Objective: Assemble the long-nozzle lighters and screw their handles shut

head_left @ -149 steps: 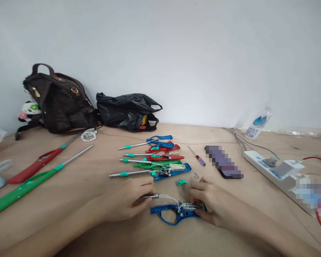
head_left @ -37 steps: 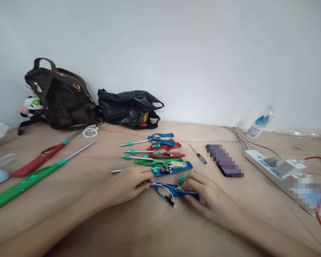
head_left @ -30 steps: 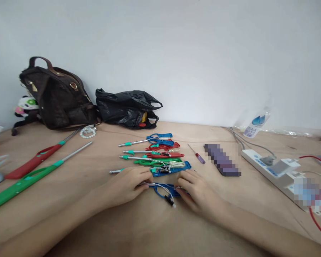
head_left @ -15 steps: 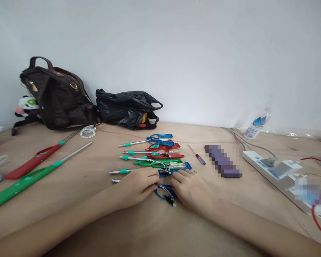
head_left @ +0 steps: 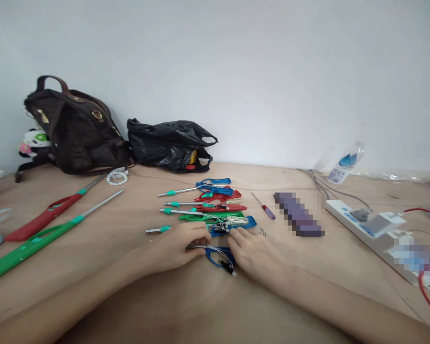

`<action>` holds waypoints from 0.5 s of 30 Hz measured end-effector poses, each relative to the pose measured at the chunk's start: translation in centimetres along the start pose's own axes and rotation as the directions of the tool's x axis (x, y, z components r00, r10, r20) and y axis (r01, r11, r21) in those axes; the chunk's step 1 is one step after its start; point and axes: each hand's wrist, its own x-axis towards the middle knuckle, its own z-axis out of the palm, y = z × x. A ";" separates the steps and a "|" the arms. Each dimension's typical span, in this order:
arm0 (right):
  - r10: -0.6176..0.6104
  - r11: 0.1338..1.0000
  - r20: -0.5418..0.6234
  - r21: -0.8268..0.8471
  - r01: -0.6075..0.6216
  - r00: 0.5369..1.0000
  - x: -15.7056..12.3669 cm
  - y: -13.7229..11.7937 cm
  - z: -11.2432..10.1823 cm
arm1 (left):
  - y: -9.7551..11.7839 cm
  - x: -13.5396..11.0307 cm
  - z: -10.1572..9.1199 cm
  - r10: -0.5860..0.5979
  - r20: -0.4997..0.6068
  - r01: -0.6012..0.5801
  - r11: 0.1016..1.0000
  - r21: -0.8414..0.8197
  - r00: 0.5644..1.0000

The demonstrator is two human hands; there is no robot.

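Note:
A blue lighter half-shell [head_left: 218, 255] with white wires and a small black part lies on the table between my hands. My left hand [head_left: 179, 246] is closed, fingers pinching the thin metal tube at the shell's left end. My right hand [head_left: 252, 252] lies over the shell's right end, fingers curled down on it. Just beyond my hands sits a pile of opened lighters [head_left: 215, 208] in blue, red and green, with metal tubes pointing left.
A red [head_left: 48, 216] and a green [head_left: 32, 245] long lighter lie at the left. A brown bag [head_left: 75, 129], black plastic bag [head_left: 170, 145] and bead bracelet [head_left: 117, 177] stand at the back. A small screwdriver [head_left: 264, 207], phone [head_left: 299, 215], power strip [head_left: 369, 227] and bottle [head_left: 344, 165] are to the right.
Both hands slid the blue shell away from me and leftwards, up against the pile. My right hand has moved left over the shell and covers more of it.

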 end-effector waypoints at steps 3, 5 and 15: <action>0.010 1.000 0.001 0.003 -0.010 1.000 0.0 0.0 0.2 | 0.2 0.1 -0.1 0.015 0.001 -0.015 1.000 -0.014 1.000; 0.018 1.000 0.002 0.014 -0.018 1.000 -0.1 0.0 0.2 | 0.4 0.2 -0.1 0.019 -0.009 -0.020 1.000 -0.018 1.000; 0.013 0.999 0.022 0.043 -0.014 1.000 -0.2 0.1 0.4 | -0.1 0.1 0.4 0.042 -0.014 -0.042 0.999 -0.010 0.999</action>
